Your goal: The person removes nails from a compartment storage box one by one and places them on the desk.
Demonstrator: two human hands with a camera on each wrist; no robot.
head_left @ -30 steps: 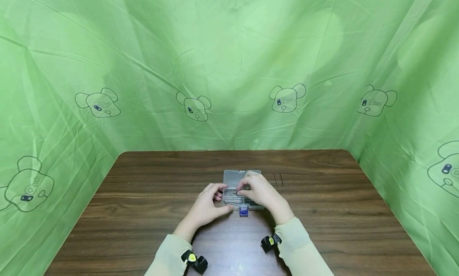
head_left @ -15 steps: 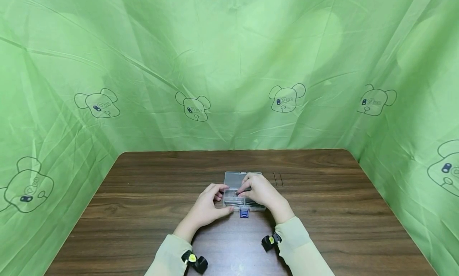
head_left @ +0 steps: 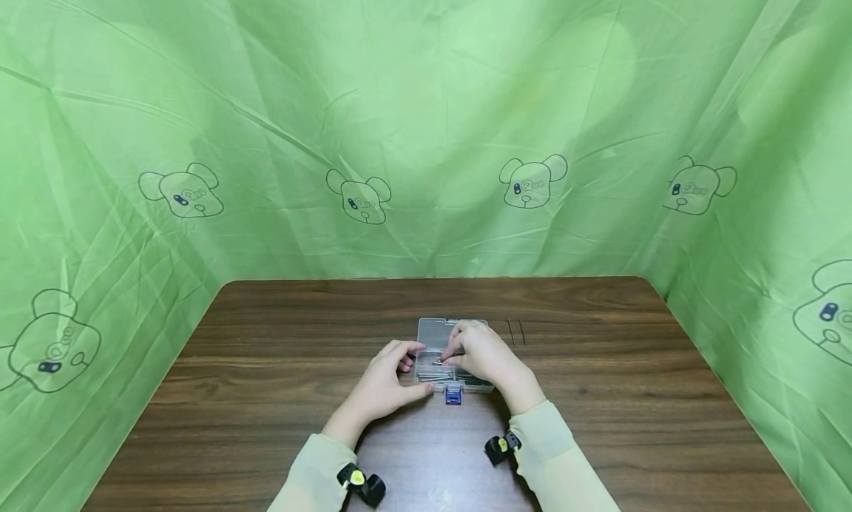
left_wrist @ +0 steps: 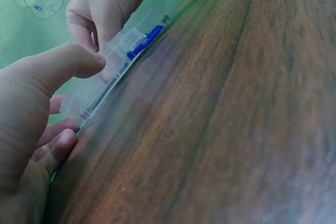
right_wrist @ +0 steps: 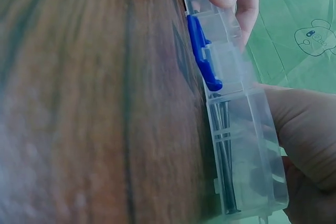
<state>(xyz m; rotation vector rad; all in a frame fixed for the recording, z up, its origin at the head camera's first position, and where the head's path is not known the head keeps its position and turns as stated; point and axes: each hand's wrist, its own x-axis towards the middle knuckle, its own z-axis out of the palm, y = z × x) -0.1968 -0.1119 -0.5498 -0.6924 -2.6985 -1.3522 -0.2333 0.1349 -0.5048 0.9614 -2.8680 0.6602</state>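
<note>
A clear plastic compartment box [head_left: 435,334] lies on the table with its lid raised toward the back. My left hand [head_left: 382,382] grips its left side, thumb on the front edge and fingers behind. Over the compartments, my right hand [head_left: 489,358] pinches a small silvery metal piece [head_left: 437,362], mostly hidden by the fingertips; I cannot tell its kind. Long metal nails [head_left: 433,376] lie in the front left compartment. In the right wrist view more nails [right_wrist: 226,166] show through the box wall. A blue latch [head_left: 453,396] hangs at the front.
Two thin dark nails [head_left: 517,333] lie on the wooden table [head_left: 279,349] just right of the box. A green cloth [head_left: 426,127] with bear-head drawings hangs behind the table and along both sides.
The box has shifted slightly toward the front right. The small metal piece in my right fingertips has moved a little lower over the compartment. The left hand stays almost still.
</note>
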